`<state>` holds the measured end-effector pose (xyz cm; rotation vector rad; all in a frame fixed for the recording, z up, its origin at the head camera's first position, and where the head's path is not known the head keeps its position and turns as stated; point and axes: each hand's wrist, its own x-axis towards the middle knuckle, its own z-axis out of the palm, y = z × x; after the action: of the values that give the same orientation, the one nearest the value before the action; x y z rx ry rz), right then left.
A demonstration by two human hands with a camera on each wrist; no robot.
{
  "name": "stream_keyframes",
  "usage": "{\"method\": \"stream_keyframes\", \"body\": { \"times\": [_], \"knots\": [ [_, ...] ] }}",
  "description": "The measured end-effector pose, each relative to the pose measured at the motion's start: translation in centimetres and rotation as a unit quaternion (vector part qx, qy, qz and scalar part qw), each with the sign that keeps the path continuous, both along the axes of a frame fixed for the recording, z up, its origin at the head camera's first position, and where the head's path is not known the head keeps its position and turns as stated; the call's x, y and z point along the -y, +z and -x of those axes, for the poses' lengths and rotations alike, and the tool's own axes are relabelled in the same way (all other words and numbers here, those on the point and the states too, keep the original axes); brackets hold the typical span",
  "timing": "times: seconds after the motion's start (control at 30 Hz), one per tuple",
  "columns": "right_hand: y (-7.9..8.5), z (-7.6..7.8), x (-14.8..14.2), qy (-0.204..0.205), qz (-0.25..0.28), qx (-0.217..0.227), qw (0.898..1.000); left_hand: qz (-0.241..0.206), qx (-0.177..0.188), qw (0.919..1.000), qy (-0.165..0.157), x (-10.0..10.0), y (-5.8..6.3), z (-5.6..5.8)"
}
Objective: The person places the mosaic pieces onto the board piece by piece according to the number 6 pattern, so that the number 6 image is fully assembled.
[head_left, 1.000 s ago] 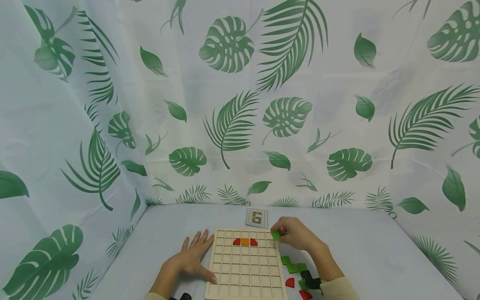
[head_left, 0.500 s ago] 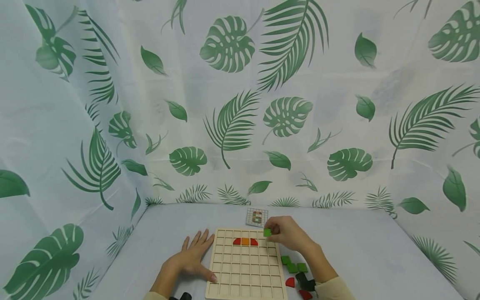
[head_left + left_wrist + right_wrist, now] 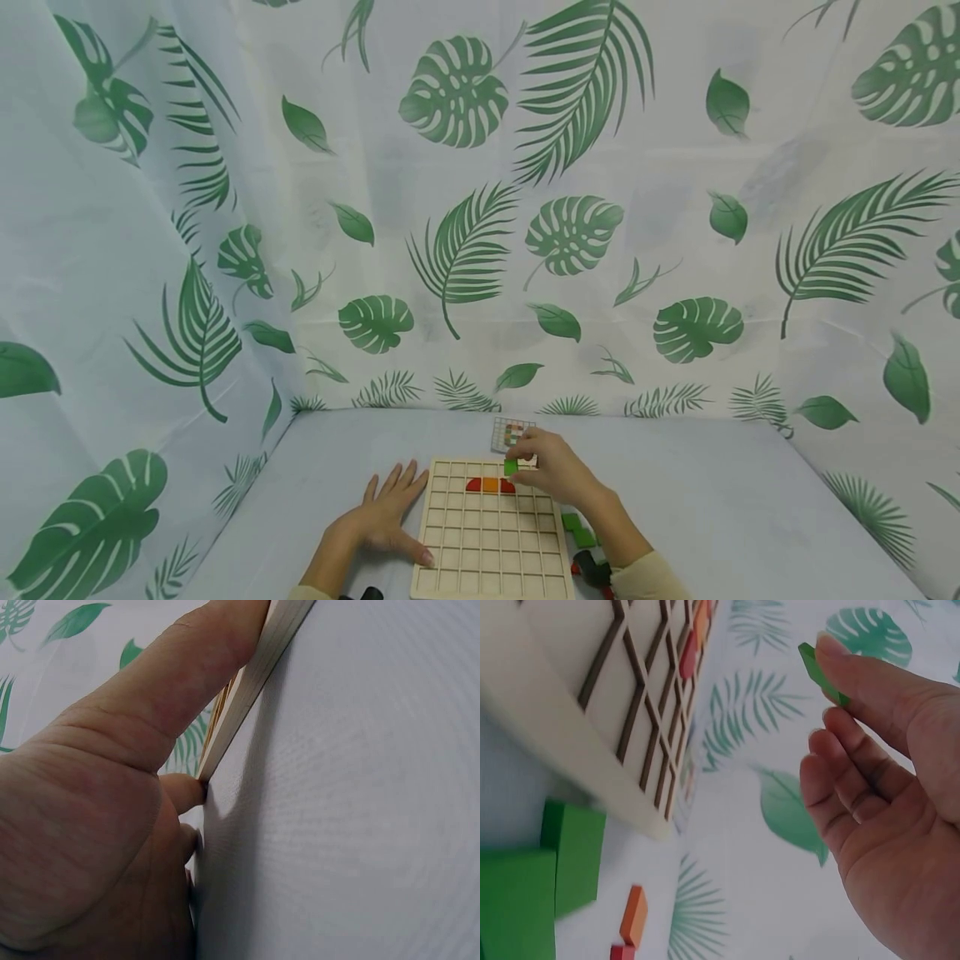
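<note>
- Pinching a green tile (image 3: 512,467), my right hand (image 3: 553,468) holds it between thumb and finger; in the right wrist view the other fingers curl loosely below, apart from it.
- That tile is over the far part of the board (image 3: 480,550), just beyond the right-hand red piece (image 3: 507,487); the right wrist view shows it raised, not touching the board.
- My left hand (image 3: 381,518) lies beside the board's left edge with fingers straight and spread, gripping nothing; its thumb rests against that edge.
- The board is a pale wooden grid, flat on the white cloth (image 3: 697,500).
- In its second row from the far side, an orange tile (image 3: 491,485) sits between two red pieces, each with one rounded corner.
- Just past the far edge lies a card (image 3: 502,435) with a small coloured pattern on a grid, partly covered by my right hand.
- More green tiles (image 3: 583,537) lie on the cloth close to the board's right side, near my right forearm.
- Beside them, an orange piece (image 3: 634,915) and a bit of red (image 3: 622,952) show in the right wrist view.
- A black device (image 3: 592,570) is at my right wrist, by a cream sleeve (image 3: 648,577).
- Behind everything hangs a leaf-print sheet (image 3: 637,250).
</note>
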<state>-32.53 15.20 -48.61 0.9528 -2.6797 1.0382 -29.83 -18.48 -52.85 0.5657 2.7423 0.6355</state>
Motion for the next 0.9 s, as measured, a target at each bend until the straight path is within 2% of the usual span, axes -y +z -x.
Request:
{"method": "stream_keyframes", "body": {
  "times": [0.23, 0.4, 0.6, 0.9],
  "knots": [
    [-0.1, -0.1, 1.9, 0.032, 0.002, -0.006, 0.999, 0.001, 0.002, 1.0, -0.002, 0.0, 0.1, 0.0],
    [0.2, -0.2, 3.3, 0.05, -0.02, -0.002, 0.999, 0.003, 0.004, 1.0, -0.003, 0.0, 0.1, 0.0],
    [0.4, -0.3, 4.8, 0.051, -0.046, 0.013, 0.998, 0.005, 0.005, 1.0, -0.001, 0.0, 0.1, 0.0],
    [-0.5, 0.2, 6.2, 0.057, -0.096, 0.002, 0.994, -0.002, 0.007, 1.0, -0.003, 0.0, 0.4, 0.0]
  ]
}}
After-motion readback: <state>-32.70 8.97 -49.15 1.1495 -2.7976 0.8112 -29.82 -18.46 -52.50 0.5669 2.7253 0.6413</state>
